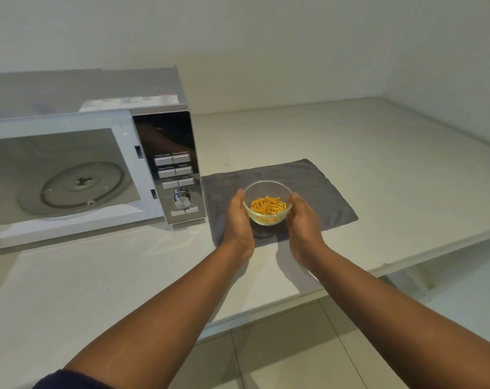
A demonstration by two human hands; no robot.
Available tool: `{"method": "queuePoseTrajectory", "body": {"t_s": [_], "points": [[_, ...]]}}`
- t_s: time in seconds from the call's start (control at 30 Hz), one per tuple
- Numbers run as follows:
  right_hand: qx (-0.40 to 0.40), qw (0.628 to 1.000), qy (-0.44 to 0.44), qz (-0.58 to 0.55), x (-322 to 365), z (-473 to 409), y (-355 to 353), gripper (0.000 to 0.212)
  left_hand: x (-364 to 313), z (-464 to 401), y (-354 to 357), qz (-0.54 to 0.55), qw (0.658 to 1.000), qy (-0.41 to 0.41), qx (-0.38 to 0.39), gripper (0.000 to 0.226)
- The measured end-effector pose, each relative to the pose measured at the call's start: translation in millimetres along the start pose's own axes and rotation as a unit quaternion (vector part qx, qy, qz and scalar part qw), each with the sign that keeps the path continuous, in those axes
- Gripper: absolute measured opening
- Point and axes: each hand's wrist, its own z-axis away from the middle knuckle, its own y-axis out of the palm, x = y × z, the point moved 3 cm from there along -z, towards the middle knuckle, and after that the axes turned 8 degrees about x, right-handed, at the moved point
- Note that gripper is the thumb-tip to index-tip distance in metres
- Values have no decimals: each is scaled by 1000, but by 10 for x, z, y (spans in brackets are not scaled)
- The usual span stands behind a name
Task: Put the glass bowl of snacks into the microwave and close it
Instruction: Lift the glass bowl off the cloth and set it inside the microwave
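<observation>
A clear glass bowl (267,217) with orange snack sticks in it rests on a grey cloth (316,186) on the counter. My left hand (239,217) cups its left side and my right hand (302,220) cups its right side, both touching the glass. To the left stands a silver microwave (159,136) with its cavity exposed. Its glass turntable (69,189) lies bare inside. The door itself is out of frame at the left.
The microwave's control panel (176,175) with buttons and a knob lies between the cavity and the bowl. A pale counter (350,136) runs back to a corner of white walls. Its front edge drops to a tiled floor (280,355) at the lower right.
</observation>
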Motion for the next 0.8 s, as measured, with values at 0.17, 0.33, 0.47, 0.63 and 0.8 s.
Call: {"method": "queuePoseTrajectory", "body": {"t_s": [0.17,0.33,0.47,0.63,0.8], "points": [[19,1000,-5,10,-159,295,217,54,31,287,-267,17,1000,11,-13,52],[73,997,-11,8,-322,575,538,29,-33,565,-634,27,996,64,-51,49],[105,994,12,19,-480,763,905,38,-176,821,-931,31,990,112,-78,38],[176,984,22,25,-610,900,1418,34,-369,1064,-1371,42,984,131,-117,36],[227,972,37,35,-709,953,2013,39,-669,1212,-1820,46,969,165,-178,31]]}}
